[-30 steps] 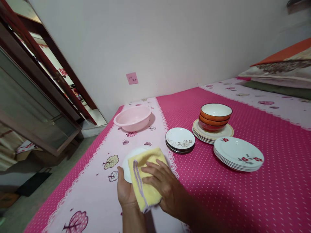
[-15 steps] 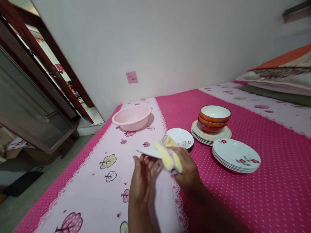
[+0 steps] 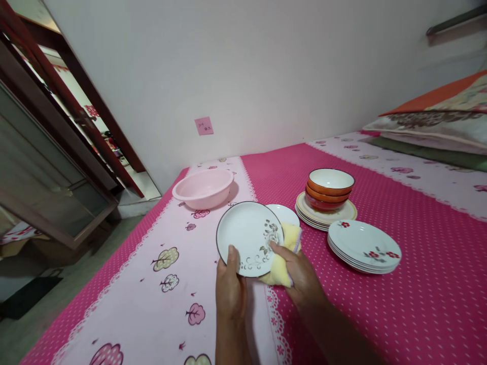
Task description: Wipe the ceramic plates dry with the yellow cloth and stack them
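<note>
A small white plate [image 3: 243,233] with a dark rim and a brown-grey flower print is held up, its face tilted toward me. My left hand [image 3: 231,286] grips its lower left edge, thumb on the face and fingers behind. At the lower right edge, my right hand [image 3: 300,268] presses its thumb on the flower print. A yellow cloth [image 3: 281,271] with a purple hem is bunched in that hand, partly behind the plate. Another white plate [image 3: 284,213] lies on the bedspread just beyond, partly covered by the held one.
A pink basin [image 3: 203,190] stands near the wall. Orange bowls [image 3: 330,183] are stacked on cream-rimmed plates [image 3: 344,213] at the right, beside a pile of red-flowered plates [image 3: 365,243]. Cushions [image 3: 437,121] lie at the far right. The bedspread's edge [image 3: 110,274] drops to the floor at left.
The held plate has turned from nearly edge-on to face me. My right hand with the cloth has moved from above the plate to its lower right edge, and my left thumb now rests on the face.
</note>
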Demonstrator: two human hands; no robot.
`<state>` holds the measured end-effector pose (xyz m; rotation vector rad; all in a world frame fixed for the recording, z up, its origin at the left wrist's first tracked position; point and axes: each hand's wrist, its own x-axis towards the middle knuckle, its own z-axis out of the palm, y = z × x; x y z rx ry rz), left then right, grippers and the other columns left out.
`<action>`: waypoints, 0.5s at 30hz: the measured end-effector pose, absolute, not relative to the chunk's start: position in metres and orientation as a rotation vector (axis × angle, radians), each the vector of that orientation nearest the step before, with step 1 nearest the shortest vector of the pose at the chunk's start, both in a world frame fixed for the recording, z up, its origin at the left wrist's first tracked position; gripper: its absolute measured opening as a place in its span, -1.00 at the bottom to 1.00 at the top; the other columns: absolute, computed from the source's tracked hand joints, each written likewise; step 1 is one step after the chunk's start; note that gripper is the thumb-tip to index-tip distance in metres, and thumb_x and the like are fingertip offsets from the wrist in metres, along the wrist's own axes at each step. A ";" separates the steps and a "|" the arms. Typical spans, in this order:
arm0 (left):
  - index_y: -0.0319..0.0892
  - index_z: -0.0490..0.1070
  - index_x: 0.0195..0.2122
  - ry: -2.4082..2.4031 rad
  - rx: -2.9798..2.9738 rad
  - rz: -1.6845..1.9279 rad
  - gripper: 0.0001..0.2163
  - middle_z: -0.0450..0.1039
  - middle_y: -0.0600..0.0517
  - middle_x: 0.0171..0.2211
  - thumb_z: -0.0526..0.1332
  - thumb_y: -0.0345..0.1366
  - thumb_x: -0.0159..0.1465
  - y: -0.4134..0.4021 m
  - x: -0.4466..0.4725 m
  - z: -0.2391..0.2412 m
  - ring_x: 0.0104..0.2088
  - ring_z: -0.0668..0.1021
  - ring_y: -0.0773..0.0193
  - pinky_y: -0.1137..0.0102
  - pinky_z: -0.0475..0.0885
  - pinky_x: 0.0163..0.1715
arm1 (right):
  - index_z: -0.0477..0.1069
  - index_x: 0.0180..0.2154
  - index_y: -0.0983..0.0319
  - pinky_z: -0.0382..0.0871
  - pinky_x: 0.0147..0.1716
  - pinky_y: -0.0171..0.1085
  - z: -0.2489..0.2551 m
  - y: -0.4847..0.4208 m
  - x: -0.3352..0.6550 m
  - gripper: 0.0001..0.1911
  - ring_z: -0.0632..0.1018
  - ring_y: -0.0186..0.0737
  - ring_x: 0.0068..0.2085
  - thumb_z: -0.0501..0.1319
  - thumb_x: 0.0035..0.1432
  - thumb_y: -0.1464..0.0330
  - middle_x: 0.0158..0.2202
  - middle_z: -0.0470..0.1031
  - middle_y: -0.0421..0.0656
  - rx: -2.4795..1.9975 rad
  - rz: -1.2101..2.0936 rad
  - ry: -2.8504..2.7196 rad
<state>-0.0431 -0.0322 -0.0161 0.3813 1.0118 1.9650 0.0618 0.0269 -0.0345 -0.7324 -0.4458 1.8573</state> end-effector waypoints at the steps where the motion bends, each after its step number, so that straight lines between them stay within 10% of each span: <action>1: -0.20 0.44 0.19 1.013 0.296 2.001 -0.61 0.62 -0.16 0.04 0.30 -0.22 0.37 -0.031 -0.040 -0.016 0.03 0.64 0.12 0.25 0.55 0.05 | 0.45 0.14 0.30 0.67 -0.13 -0.02 -0.034 0.025 0.059 -0.24 0.72 0.12 -0.13 0.55 -0.12 0.34 -0.09 0.70 -0.02 -0.696 1.902 -0.462; 15: -0.20 0.47 0.21 0.972 0.053 2.147 -0.55 0.57 -0.20 0.13 0.12 -0.03 0.45 -0.027 -0.044 -0.015 0.16 0.57 0.12 0.32 0.56 0.05 | 0.56 -0.02 0.31 0.52 0.04 -0.01 -0.009 0.034 0.092 -0.44 0.65 0.14 -0.03 0.38 0.13 0.01 -0.06 0.67 0.06 -0.850 1.247 -1.011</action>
